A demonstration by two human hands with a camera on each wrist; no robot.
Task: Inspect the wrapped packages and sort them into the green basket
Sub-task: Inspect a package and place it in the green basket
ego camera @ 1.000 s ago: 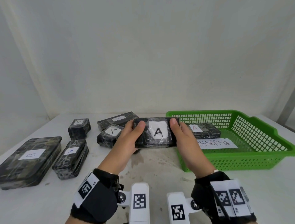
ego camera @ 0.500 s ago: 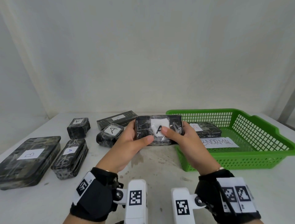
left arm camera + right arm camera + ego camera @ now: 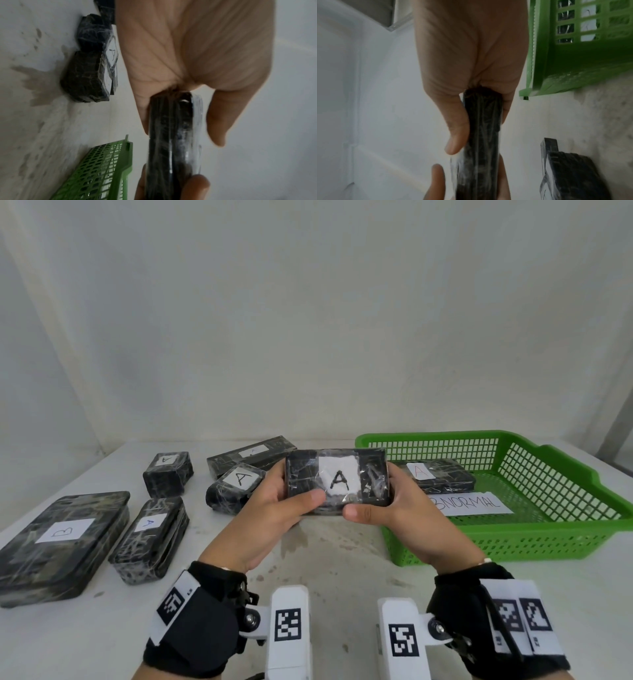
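Note:
Both hands hold one black wrapped package (image 3: 337, 478) with a white "A" label above the table's middle, its label facing me. My left hand (image 3: 274, 508) grips its left end, thumb on the front. My right hand (image 3: 390, 505) grips its right end, thumb at the lower front edge. The wrist views show the package edge-on (image 3: 173, 142) (image 3: 482, 135), pinched between thumb and fingers. The green basket (image 3: 534, 546) stands at the right with one "A" package (image 3: 435, 475) and an "ABNORMAL" paper (image 3: 476, 503) inside.
On the white table (image 3: 342, 570) lie other wrapped packages: a large "B" one (image 3: 58, 542), an "A" one (image 3: 150, 537), a small one (image 3: 168, 472), another "A" one (image 3: 236, 484) and a long one (image 3: 251, 455) at the back. A wall closes off the rear.
The thumbs slid from the package's top corners across the label down to its lower front edge. The package tilted slightly and its "A" label is uncovered again.

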